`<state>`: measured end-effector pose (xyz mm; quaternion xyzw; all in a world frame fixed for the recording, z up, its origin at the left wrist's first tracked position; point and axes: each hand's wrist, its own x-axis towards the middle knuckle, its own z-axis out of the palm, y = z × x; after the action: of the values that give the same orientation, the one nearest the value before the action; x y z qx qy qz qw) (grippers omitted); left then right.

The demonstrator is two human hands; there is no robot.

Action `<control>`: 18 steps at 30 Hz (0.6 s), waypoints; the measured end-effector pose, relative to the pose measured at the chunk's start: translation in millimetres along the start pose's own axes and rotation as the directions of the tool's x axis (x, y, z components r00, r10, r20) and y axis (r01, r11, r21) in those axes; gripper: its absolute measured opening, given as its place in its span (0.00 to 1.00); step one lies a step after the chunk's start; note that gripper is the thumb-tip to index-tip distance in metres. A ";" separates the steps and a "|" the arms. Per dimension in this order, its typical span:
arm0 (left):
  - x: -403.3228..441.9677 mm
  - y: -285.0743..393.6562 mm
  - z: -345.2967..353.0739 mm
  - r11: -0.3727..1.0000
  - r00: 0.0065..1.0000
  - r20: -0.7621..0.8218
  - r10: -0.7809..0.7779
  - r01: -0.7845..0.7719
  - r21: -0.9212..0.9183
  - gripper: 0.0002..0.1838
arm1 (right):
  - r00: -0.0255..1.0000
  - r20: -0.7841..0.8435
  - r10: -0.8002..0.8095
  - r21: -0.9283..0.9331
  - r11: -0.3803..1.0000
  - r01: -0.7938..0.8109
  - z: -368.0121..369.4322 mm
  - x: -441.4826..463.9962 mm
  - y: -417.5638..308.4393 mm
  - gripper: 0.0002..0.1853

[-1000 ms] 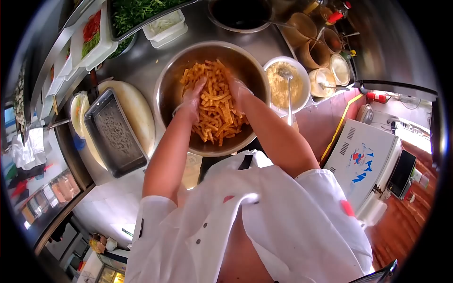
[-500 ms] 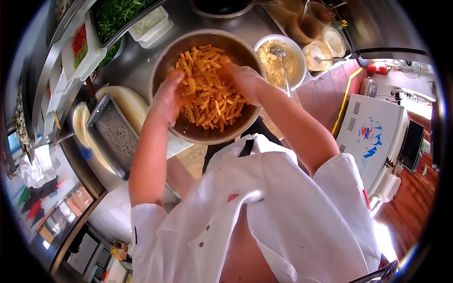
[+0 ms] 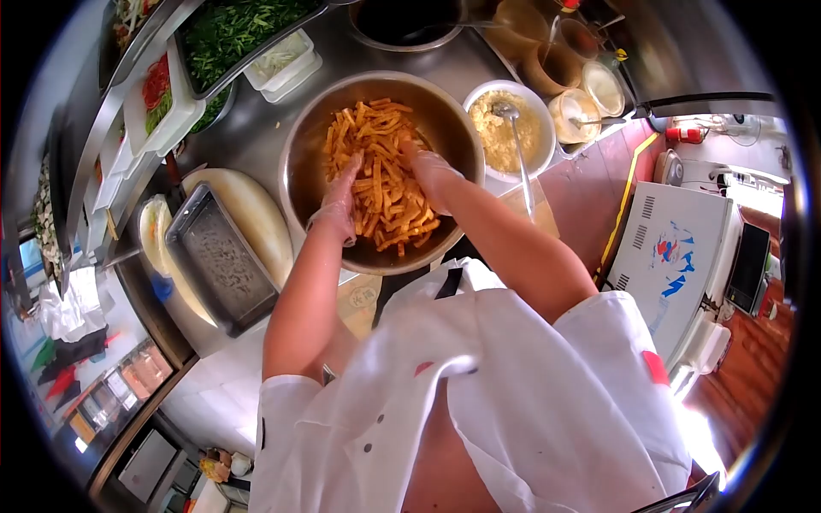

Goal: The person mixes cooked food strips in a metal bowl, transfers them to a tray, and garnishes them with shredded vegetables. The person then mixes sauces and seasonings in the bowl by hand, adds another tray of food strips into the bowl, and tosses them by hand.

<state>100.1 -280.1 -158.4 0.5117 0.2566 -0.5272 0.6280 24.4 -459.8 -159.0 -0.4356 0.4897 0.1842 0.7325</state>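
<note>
A large metal bowl (image 3: 299,192) holds a heap of orange-brown, seasoned strips (image 3: 376,184). My left hand (image 3: 339,201) and my right hand (image 3: 434,178), both in clear plastic gloves, are inside the bowl, pressed against opposite sides of the heap. The left fingers point up along the heap's left side, stretched out. On the right side, the fingertips are partly hidden among the strips. Beside the bowl on the right stands a white bowl (image 3: 547,137) of pale yellow minced food with a metal spoon (image 3: 520,158) in it.
At the left, a dark rectangular tray (image 3: 224,261) lies on a round board (image 3: 265,222). Green vegetables (image 3: 239,38) and a white container (image 3: 286,68) are at the upper left. A bowl of dark liquid (image 3: 406,21) stands behind; jars (image 3: 573,115) are at the upper right.
Half a second ago the hands were wider apart; now they are closer together around the heap. The left hand has moved inward. The strips have shifted, and the camera view has moved slightly.
</note>
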 end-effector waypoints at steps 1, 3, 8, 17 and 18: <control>-3.1 5.5 0.4 1.000 1.000 -0.024 0.013 -0.013 0.007 0.48 | 1.000 0.015 0.002 -0.003 1.000 -0.002 0.7 -9.2 -5.6 0.38; -13.8 20.5 10.8 0.999 0.997 -0.062 0.039 -0.038 0.028 0.42 | 0.999 0.037 0.000 -0.006 1.000 0.000 -5.6 -24.3 -17.4 0.39; -23.2 34.4 21.9 0.986 0.987 0.085 0.140 -0.147 0.082 0.37 | 0.992 -0.001 -0.127 -0.301 0.946 0.120 -18.9 1.8 -5.6 0.42; -34.0 -25.3 -20.8 0.993 0.967 -0.254 -0.012 0.041 0.108 0.40 | 0.976 -0.166 0.142 0.248 0.964 -0.098 -21.1 -23.6 5.7 0.40; -10.1 -40.0 -29.4 0.998 0.964 -0.264 -0.041 0.053 0.038 0.41 | 0.983 -0.111 0.148 0.292 0.950 -0.110 -16.2 -12.3 17.9 0.40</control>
<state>66.4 -246.0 -174.7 0.5847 0.3380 -0.4750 0.5642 -2.6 -461.2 -158.7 -0.3039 0.5856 0.1304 0.7401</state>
